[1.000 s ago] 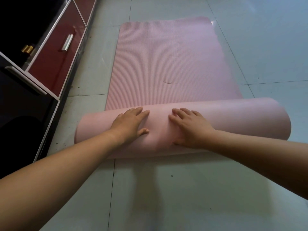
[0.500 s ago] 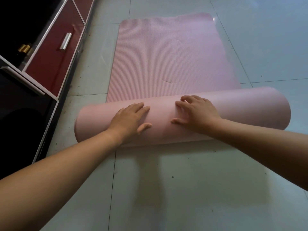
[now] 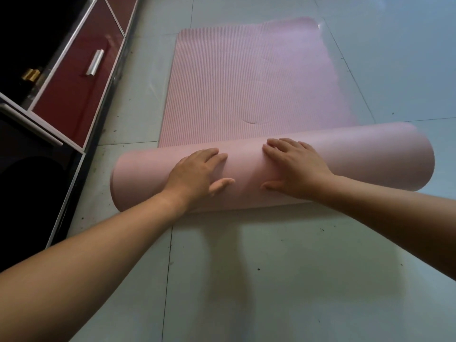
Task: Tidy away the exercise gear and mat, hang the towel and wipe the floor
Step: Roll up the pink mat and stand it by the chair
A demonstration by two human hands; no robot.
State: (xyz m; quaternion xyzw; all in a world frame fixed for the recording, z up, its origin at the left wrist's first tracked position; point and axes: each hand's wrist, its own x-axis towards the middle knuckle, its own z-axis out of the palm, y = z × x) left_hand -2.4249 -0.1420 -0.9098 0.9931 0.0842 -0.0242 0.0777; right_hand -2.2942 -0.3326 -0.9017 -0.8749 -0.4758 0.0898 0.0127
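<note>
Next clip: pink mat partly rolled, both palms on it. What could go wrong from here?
1. The left hand and right hand both press near the middle of the mat roll, which looks wide and loose, so its unsupported ends may telescope or skew.
2. The roll's left end lies close to the cabinet; drifting leftward might bump it.

Pink mat (image 3: 256,77), partly rolled.
I see near end as smooth crosswise roll; ribbed rest flat beyond, w/ small dent.
</note>
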